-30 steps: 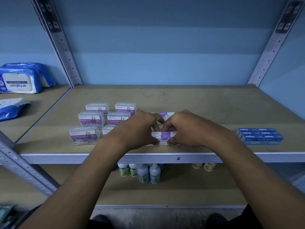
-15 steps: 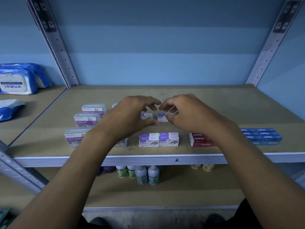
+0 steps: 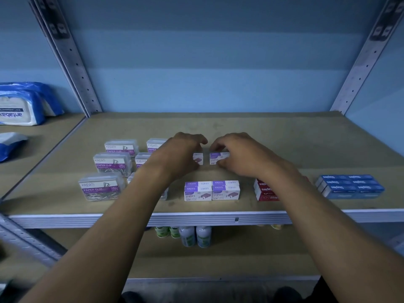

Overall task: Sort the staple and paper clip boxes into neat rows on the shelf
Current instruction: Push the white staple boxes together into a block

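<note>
At frame centre my left hand (image 3: 183,154) and right hand (image 3: 236,154) each pinch a purple staple box (image 3: 218,158), seemingly to square a second row behind the front pair (image 3: 212,191).

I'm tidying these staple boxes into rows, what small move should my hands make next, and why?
Probably slide the two rear purple staple boxes together. The left hand and right hand each rest on one, with a gap between, while the front purple boxes sit flush.

Single head view, facing forward-down, close over shelf (image 3: 262,136)
</note>
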Action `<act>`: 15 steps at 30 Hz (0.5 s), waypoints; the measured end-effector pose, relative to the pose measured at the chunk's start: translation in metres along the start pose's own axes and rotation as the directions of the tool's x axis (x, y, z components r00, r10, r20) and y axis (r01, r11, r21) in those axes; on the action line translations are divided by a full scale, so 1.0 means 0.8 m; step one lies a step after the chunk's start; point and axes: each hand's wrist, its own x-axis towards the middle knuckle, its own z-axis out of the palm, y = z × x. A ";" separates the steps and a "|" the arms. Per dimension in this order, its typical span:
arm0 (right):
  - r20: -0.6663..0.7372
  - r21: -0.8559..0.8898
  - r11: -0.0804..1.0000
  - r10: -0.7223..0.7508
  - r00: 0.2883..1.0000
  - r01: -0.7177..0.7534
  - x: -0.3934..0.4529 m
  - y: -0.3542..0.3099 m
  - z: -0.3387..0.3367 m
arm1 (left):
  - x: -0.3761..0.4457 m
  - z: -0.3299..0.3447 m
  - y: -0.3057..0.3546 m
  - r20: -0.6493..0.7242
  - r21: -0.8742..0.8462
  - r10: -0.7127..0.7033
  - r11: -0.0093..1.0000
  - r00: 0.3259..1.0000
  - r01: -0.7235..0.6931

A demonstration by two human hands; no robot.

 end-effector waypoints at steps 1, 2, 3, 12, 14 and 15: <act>0.000 0.005 1.000 0.003 1.000 -0.003 0.002 0.000 0.002 | 0.002 0.003 -0.001 0.006 -0.007 -0.007 1.000 1.000 0.007; -0.004 0.007 1.000 0.004 1.000 -0.004 0.003 -0.001 0.004 | 0.004 0.005 -0.001 0.002 -0.015 -0.014 1.000 1.000 0.014; -0.010 0.005 1.000 0.005 1.000 -0.005 0.005 -0.001 0.006 | 0.006 0.008 -0.001 -0.008 -0.025 -0.022 0.999 1.000 0.022; -0.054 0.034 0.999 0.034 0.998 -0.033 0.011 0.005 0.012 | 0.004 0.006 0.009 -0.041 0.076 -0.055 0.995 0.998 0.058; -0.059 0.039 0.999 0.031 0.998 -0.029 0.008 0.005 0.007 | 0.001 0.003 0.014 -0.034 0.055 -0.059 0.997 0.998 0.061; -0.062 0.036 0.999 0.026 0.998 -0.024 0.006 0.004 0.003 | -0.002 0.000 0.017 -0.031 0.040 -0.057 0.997 0.998 0.058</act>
